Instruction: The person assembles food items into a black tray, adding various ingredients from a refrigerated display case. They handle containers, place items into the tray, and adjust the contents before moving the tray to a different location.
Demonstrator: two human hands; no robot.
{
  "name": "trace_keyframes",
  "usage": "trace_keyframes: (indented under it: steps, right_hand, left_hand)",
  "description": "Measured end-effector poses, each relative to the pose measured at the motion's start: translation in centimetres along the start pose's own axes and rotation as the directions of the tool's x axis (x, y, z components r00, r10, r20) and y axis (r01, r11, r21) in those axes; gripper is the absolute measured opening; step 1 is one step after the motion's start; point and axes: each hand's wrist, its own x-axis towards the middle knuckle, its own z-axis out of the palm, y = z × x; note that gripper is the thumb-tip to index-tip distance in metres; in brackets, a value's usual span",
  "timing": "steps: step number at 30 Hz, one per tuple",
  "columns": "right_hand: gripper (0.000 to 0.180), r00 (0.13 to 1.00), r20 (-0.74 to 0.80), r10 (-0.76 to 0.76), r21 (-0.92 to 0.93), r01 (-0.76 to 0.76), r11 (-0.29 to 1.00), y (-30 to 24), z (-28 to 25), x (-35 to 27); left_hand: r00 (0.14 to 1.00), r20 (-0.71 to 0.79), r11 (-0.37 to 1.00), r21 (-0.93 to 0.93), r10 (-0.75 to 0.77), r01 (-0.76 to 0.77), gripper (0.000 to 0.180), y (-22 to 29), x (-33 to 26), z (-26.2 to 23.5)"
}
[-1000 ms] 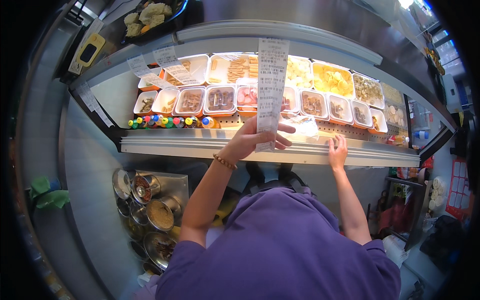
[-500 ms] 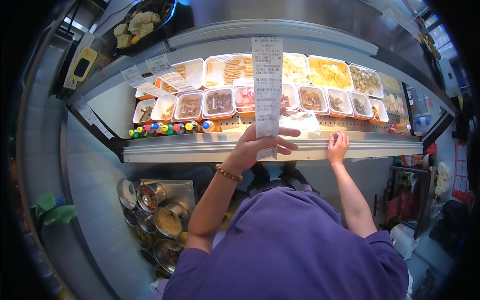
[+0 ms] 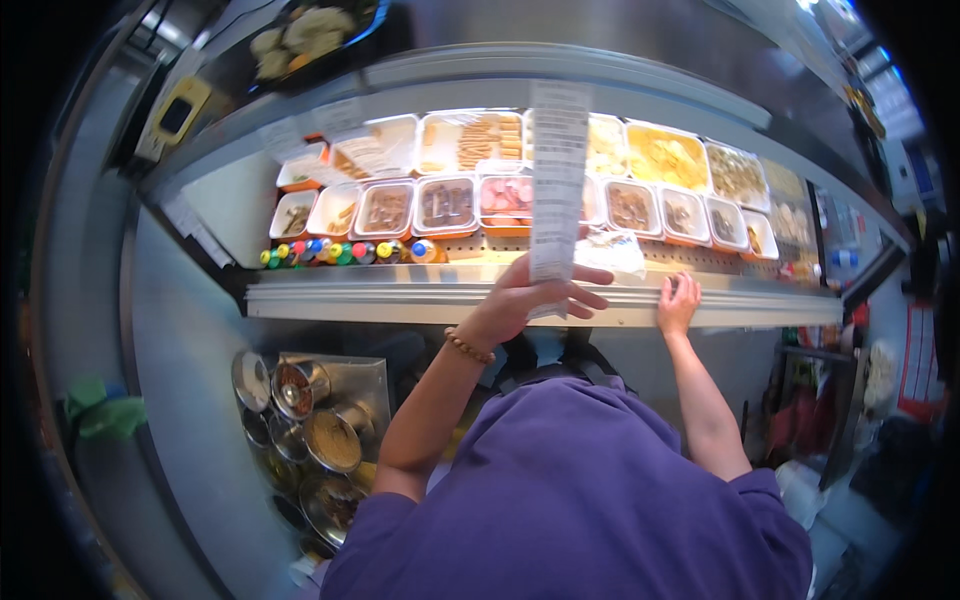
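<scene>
A long white printed receipt (image 3: 558, 180) stands upright in front of the display case, its lower end pinched in my left hand (image 3: 535, 297). The thumb lies across the paper, and the other fingers spread out behind it to the right. A beaded bracelet circles that wrist. Farther right, my right hand (image 3: 679, 303) rests on the front ledge (image 3: 400, 303) of the case, fingers bent over the edge with nothing visible in them. Behind the receipt are white tubs of food (image 3: 447, 203) in two rows, and a crumpled clear bag (image 3: 612, 252) lies between the hands.
Small bottles with coloured caps (image 3: 365, 252) line the case's left front. Other receipts (image 3: 290, 135) hang from its upper left edge. Metal pots (image 3: 333, 440) stand low on the left. A tray of pale food (image 3: 315, 35) sits on top at the far left.
The receipt and my left hand have shifted slightly to the right. My right hand stays on the ledge. The view is more blurred now.
</scene>
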Motion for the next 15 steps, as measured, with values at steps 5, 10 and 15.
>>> trace_keyframes:
  steps: [5,10,15]
  right_hand:
    - [0.026,0.999,0.029,-0.013,-0.031,0.014,0.999,1.7,-0.1,-0.9]
    - [0.025,0.996,0.020,-0.082,-0.025,0.082,0.996,0.8,-0.4,-0.8]
    - [0.023,0.996,0.053,-0.072,-0.054,0.075,0.996,0.8,-0.2,-0.3]
  left_hand:
    - [1.000,-0.004,0.999,0.038,0.003,-0.002,0.062,-0.9,0.5,-2.0]
    - [0.996,-0.020,0.990,0.112,0.086,-0.083,0.068,-1.1,-0.5,-4.1]
    - [0.986,0.009,0.983,0.075,0.166,-0.166,0.071,-2.4,-0.4,-5.0]
